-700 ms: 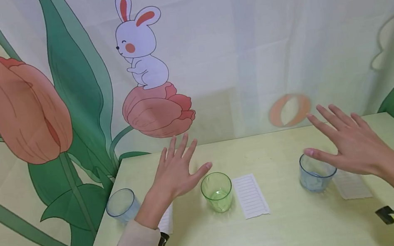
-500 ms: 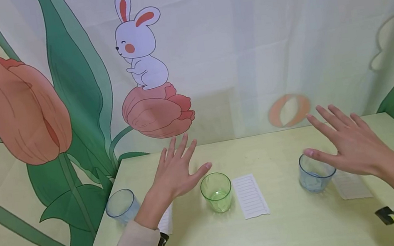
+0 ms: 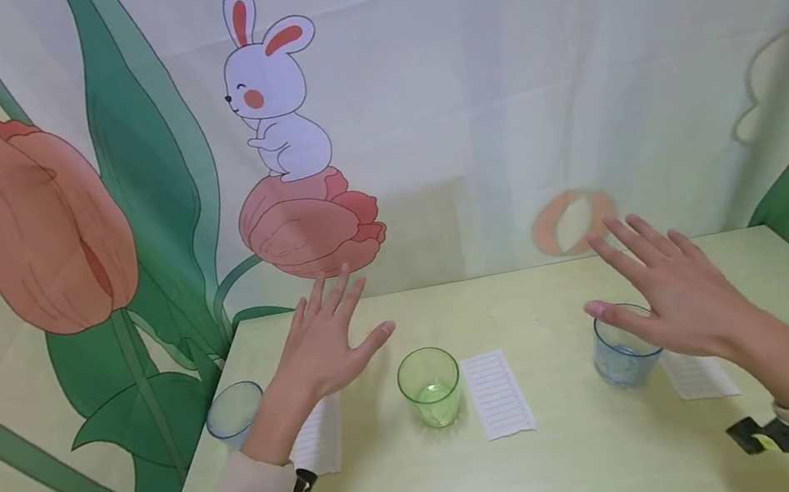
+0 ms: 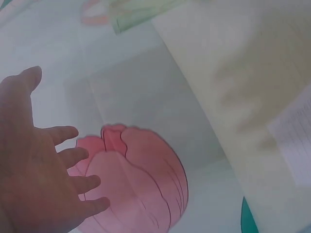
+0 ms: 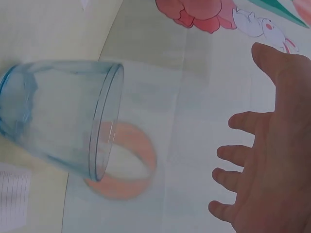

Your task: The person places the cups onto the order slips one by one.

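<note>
My left hand [image 3: 321, 349] hovers over the table with its fingers spread, between a blue glass [image 3: 233, 411] at the left edge and a green glass [image 3: 430, 388] in the middle. It holds nothing; in the left wrist view the palm of the left hand [image 4: 39, 174] is bare. Fingers apart, my right hand [image 3: 689, 297] is raised near another blue glass [image 3: 624, 357] and partly hides its rim. A gap separates the right hand [image 5: 272, 145] from that blue glass [image 5: 58, 116] in the right wrist view.
Lined paper slips lie right of each glass: one [image 3: 319, 437] by the left forearm, one [image 3: 497, 395] beside the green glass, one [image 3: 696, 376] below the right hand. Behind the pale table [image 3: 548, 476] hangs a printed cloth [image 3: 420, 108] with a rabbit and tulips.
Both hands have shifted slightly left, still spread and raised. More of the left paper slip shows now, and less of the left blue glass. The whole head view has drifted a little.
</note>
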The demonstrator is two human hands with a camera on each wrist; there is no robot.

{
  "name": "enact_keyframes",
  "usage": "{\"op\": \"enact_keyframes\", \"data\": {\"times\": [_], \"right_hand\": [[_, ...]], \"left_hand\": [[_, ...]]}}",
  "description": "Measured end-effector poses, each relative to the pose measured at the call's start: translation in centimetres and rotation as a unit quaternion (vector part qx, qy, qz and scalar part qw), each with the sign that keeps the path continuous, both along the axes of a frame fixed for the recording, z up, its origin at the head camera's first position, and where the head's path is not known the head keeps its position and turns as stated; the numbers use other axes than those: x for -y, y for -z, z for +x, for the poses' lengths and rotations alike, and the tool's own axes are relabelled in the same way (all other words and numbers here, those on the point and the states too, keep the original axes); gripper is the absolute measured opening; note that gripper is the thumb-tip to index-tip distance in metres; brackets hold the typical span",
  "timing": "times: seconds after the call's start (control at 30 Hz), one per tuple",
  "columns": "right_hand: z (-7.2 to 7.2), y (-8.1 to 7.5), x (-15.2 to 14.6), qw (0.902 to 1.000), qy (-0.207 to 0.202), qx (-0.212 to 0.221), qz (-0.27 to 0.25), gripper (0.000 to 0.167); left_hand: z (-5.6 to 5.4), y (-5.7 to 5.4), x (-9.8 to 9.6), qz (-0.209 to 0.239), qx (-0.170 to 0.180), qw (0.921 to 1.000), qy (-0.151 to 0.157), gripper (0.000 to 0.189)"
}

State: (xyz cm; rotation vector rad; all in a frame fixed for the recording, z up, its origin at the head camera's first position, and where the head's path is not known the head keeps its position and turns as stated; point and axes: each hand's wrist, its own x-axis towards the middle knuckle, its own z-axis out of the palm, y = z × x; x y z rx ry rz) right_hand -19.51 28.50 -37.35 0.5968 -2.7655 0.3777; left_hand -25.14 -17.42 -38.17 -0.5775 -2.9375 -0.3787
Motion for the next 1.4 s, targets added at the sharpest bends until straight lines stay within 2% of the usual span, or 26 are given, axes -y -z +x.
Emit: {"op": "enact_keyframes", "data": {"times": [0.23, 0.43, 0.63, 0.77, 0.97, 1.2, 1.4], "right_hand": [[0.3, -0.3, 3.4, 0.9986, -0.044, -0.022, -0.02, 0.08], [0.5, -0.4, 7.7, 0.9951, -0.089, -0.035, -0.024, 0.071], [0.7, 0.5, 12.1, 0.9886, -0.145, -0.036, -0.019, 0.065], [1.1, 1.3, 14.5, 0.9829, -0.179, -0.038, -0.018, 0.064], [1.7, 2.3, 17.7, 0.975, -0.218, -0.042, -0.003, 0.061], [2.4, 3.3, 20.9, 0.9666, -0.251, -0.05, 0.01, 0.059], [3.3, 3.9, 23.5, 0.959, -0.277, -0.053, 0.03, 0.059]], "left_hand": [[-0.3, -0.8, 4.2, 0.008, 0.011, 0.9995, -0.028, 0.094], [0.4, -0.9, 8.2, 0.022, 0.025, 0.9984, -0.046, 0.096], [1.3, 0.1, 12.1, 0.038, 0.063, 0.9964, -0.044, 0.103], [1.9, 0.7, 14.3, 0.057, 0.089, 0.9929, -0.054, 0.11], [2.9, 1.3, 16.9, 0.075, 0.107, 0.989, -0.069, 0.116], [3.8, 2.2, 19.1, 0.063, 0.124, 0.9866, -0.085, 0.106], [4.3, 3.2, 20.1, 0.077, 0.129, 0.9852, -0.083, 0.099]]}}
